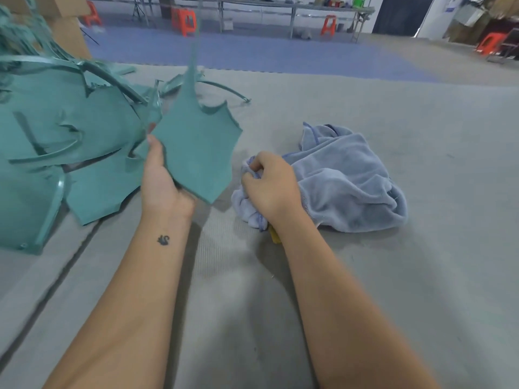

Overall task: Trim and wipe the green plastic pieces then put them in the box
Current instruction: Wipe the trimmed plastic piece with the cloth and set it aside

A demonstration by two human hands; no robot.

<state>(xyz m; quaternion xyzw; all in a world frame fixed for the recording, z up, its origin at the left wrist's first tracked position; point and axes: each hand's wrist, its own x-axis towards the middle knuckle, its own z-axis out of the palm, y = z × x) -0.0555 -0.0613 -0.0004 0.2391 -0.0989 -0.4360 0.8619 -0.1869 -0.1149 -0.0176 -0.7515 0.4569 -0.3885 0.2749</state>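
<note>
— What do we have in our left hand (164,183)?

— We hold one green plastic piece (196,147) there, a flat sheet with a jagged upper edge and a long thin stem rising from its top. Our thumb lies along its left edge and the fingers curl behind it, so the hand is clamped on the piece and lifts it off the grey mat (280,304), its lower tip pointing down just past our palm.

— And the right hand (271,185)?

— Its fingers are curled into the near edge of the blue cloth (342,181), pinching a bunched fold of it. The rest of the cloth lies crumpled on the mat beyond and to the outside of that grip. Something small and yellow (274,235) shows just under our wrist, against the cloth; we cannot tell what it is.

— How do the two grips stand to each other?

— They are near but apart; the held piece hangs just beside the cloth hand, not touching the cloth.

— Where are the other pieces?

— A pile of green plastic pieces (56,141) lies on the mat directly outside our left grip, overlapping sheets with curved strips among them, some reaching past the held piece. Behind that pile stands a cardboard box (70,32), only partly in view.
</note>
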